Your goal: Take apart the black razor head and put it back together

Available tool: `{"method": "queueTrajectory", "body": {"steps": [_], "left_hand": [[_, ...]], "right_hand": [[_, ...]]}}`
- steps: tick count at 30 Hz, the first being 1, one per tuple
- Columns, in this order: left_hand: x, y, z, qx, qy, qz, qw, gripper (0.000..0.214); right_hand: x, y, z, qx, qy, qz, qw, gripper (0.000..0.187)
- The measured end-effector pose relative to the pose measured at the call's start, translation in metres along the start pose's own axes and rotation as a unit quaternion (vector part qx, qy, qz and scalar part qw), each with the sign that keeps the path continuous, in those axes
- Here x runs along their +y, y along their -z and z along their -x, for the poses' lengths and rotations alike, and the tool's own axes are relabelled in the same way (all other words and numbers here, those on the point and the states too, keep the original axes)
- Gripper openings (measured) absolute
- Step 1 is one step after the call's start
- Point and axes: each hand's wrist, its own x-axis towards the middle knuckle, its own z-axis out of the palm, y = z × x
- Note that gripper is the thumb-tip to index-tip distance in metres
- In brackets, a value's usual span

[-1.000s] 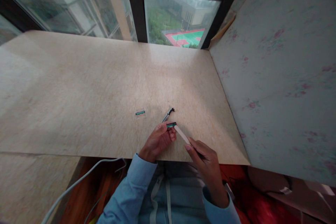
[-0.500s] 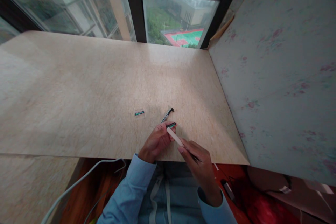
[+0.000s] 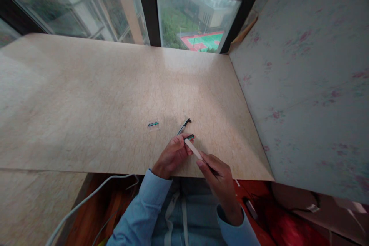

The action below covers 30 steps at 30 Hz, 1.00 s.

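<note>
Between the fingertips of my left hand [image 3: 173, 156] is a small black and green razor cartridge [image 3: 189, 137]. My right hand [image 3: 217, 169] grips a pale, flat stick with a rounded end [image 3: 193, 149], like a wooden craft stick. The stick's tip lies against or just over the cartridge; actual contact is hard to make out. Just beyond my left hand, a razor handle [image 3: 183, 126] with a black head end rests on the tabletop, its lower end hidden by the fingers. Another razor cartridge [image 3: 153, 124], seemingly in a clear holder, lies to the left.
The marbled beige tabletop [image 3: 95, 96] reaches back to a dark-framed window [image 3: 198, 23]. A flowered wall panel [image 3: 305, 96] bounds it on the right. Below the front edge, a white cable [image 3: 86, 198] runs at left, and a red surface [image 3: 259, 200] shows at right.
The stick's tip and the cartridge have shifted slightly to the right. Both hands keep their hold, and the items on the table have not moved.
</note>
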Motion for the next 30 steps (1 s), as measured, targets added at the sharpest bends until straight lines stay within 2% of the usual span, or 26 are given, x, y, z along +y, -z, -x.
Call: {"method": "queueTrajectory", "body": {"steps": [2,7,12,19,25,28,30], "left_hand": [[0.000,0.000,0.000,-0.004,0.003,-0.005,1.000,0.047],[0.000,-0.001,-0.001,-0.022,0.009,-0.002,1.000,0.044],[-0.001,0.003,-0.002,-0.018,0.006,-0.034,0.999,0.043],[0.001,-0.004,0.000,-0.008,0.011,-0.026,1.000,0.044],[0.002,-0.013,-0.002,0.070,-0.058,-0.111,0.990,0.043],[-0.002,-0.016,-0.004,0.114,-0.111,-0.194,0.968,0.044],[-0.006,-0.016,-0.005,0.134,-0.161,-0.265,0.941,0.044]], "right_hand": [[0.001,0.000,0.000,0.005,0.000,-0.005,1.000,0.024],[0.000,0.004,0.000,0.040,-0.047,0.009,0.998,0.026],[0.000,0.003,0.000,-0.004,-0.020,-0.009,1.000,0.026],[0.003,0.008,-0.001,0.069,-0.091,-0.025,0.993,0.027],[0.005,0.012,-0.001,0.066,-0.166,-0.113,0.978,0.037],[0.004,0.009,-0.006,0.056,-0.199,-0.177,0.962,0.040],[0.003,0.005,-0.013,0.044,-0.215,-0.221,0.950,0.042]]}}
